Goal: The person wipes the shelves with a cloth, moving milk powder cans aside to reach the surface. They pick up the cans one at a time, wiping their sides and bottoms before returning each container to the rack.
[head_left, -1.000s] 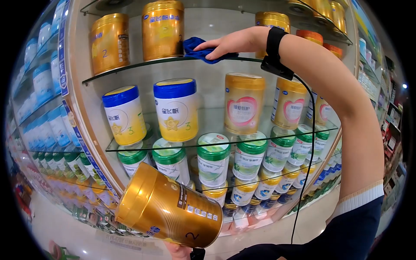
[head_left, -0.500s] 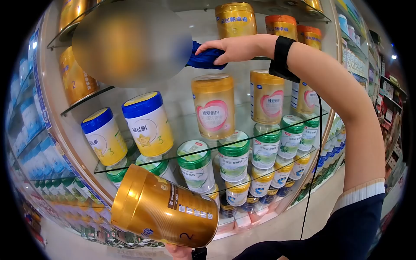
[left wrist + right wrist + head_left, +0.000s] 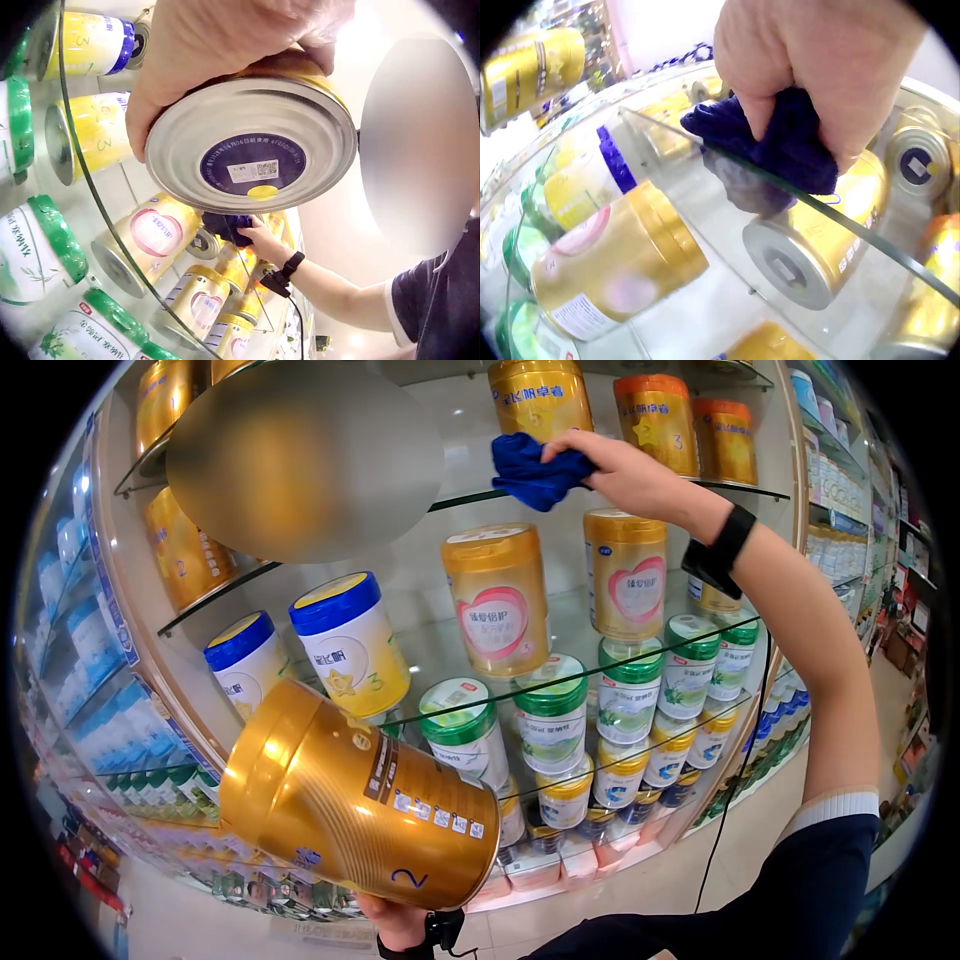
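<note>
A large gold can (image 3: 360, 800) is gripped by my left hand (image 3: 396, 922) from below, tilted with its lid toward the upper left. In the left wrist view the hand (image 3: 232, 52) curls round the can beside its silver base (image 3: 180, 150). My right hand (image 3: 630, 475) pinches a crumpled dark blue cloth (image 3: 537, 470) at the upper glass shelf, just in front of a gold can (image 3: 540, 400). In the right wrist view the cloth (image 3: 780, 142) lies over the shelf's front edge (image 3: 855, 229), with the fingers bunched into it.
White cans with blue lids (image 3: 352, 650) and gold cans with pink hearts (image 3: 497, 605) stand on the shelf below. Lower down are green-lidded cans (image 3: 552, 720). Orange-lidded cans (image 3: 657, 425) stand at the upper right. A black cable (image 3: 738, 780) hangs from the right wrist. A blurred patch covers the upper left.
The right hand and cloth have moved right along the upper shelf, away from the cans at the left. The held gold can has shifted slightly left. The head view has turned.
</note>
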`<state>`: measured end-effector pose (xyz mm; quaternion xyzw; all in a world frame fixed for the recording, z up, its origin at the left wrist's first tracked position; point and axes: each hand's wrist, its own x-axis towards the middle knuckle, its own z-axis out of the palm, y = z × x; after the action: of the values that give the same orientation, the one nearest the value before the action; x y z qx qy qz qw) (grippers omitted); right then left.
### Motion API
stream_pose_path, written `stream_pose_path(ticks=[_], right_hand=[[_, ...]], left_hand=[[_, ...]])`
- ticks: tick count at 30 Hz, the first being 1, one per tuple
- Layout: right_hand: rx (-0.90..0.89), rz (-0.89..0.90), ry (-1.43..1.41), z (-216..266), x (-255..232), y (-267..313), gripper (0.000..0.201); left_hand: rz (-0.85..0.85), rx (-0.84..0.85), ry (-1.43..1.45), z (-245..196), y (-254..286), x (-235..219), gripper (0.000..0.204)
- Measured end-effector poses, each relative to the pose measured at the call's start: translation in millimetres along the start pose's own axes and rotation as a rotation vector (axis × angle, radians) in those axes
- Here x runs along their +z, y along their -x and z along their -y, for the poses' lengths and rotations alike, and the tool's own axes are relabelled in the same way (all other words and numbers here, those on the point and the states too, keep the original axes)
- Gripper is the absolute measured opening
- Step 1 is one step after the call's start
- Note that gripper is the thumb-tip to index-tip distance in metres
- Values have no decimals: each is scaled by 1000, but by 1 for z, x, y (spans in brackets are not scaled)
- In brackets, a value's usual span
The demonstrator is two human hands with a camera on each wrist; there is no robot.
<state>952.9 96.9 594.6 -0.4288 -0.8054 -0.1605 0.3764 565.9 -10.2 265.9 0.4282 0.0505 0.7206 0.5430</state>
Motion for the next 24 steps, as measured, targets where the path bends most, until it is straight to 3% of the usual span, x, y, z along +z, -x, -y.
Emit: stream_pose_path(ticks=[2, 4, 6, 9, 12, 13, 14, 16, 19, 22, 24], right_hand=[[116, -90, -367, 7, -16, 24, 45], [161, -304, -983, 5, -17, 54, 42], [289, -404, -1157, 0, -17, 82, 36], [325, -414, -1469, 36, -11, 95, 41], [150, 115, -1429, 29, -7, 85, 47], [232, 113, -1379, 69, -2, 88, 50], [223, 82, -1113, 86, -3, 85, 48], [53, 59, -751, 120, 4, 75, 59], [74, 170, -575, 132, 12, 66, 97], [4, 63, -529, 135, 23, 59, 97], [45, 82, -553, 132, 18, 51, 97]], left_hand=[[150, 81, -71, -5, -10, 9, 71], [184, 107, -84, -12, -20, 26, 65], [197, 129, -118, -16, -34, 41, 62], [187, 117, -147, -22, -56, 52, 60], [123, 138, -167, -24, -91, 69, 60], [135, 171, -200, -28, -103, 80, 59], [151, 205, -232, -31, -115, 91, 58], [208, 185, -245, -41, -136, 108, 61], [280, 367, -374, -52, -157, 154, 68], [301, 388, -379, -63, -172, 182, 86], [332, 400, -433, -68, -186, 193, 84]])
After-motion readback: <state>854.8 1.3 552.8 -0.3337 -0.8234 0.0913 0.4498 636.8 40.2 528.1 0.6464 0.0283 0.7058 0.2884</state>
